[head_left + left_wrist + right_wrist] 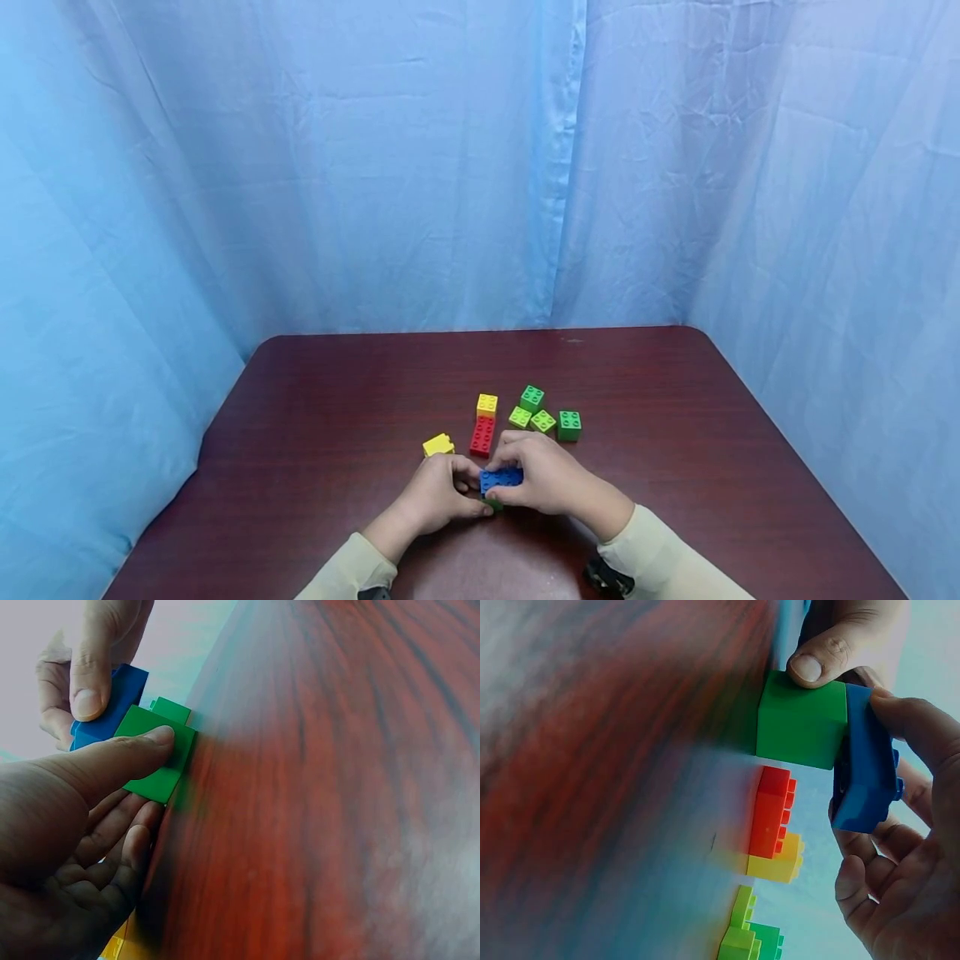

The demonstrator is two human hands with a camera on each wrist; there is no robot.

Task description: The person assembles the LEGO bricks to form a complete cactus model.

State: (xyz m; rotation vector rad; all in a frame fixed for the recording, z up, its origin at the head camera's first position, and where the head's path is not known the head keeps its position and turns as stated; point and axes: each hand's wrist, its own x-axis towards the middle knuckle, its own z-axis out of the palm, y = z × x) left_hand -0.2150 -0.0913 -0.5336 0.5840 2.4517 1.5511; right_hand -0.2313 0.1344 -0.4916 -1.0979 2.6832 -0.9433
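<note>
Near the front of the table, both hands work on building bricks. A green brick (801, 724) sits low against the tabletop, pinched by my left hand (431, 497), whose thumb presses its side. In the left wrist view a smaller green part (172, 710) shows beyond that brick. My right hand (553, 477) holds a blue brick (501, 478) by its two sides, thumb nearer the body. The blue brick lies over the green one, studs up, and overhangs it to the right. Its underside is mostly hidden.
Just beyond the hands lie a red brick (482, 436) and, at its far end, a yellow brick (487, 405). Another yellow piece (438, 444) is by the left hand. Lime bricks (520, 417) and green bricks (569, 426) stand farther right. Blue curtains (420, 167) surround the table (337, 392).
</note>
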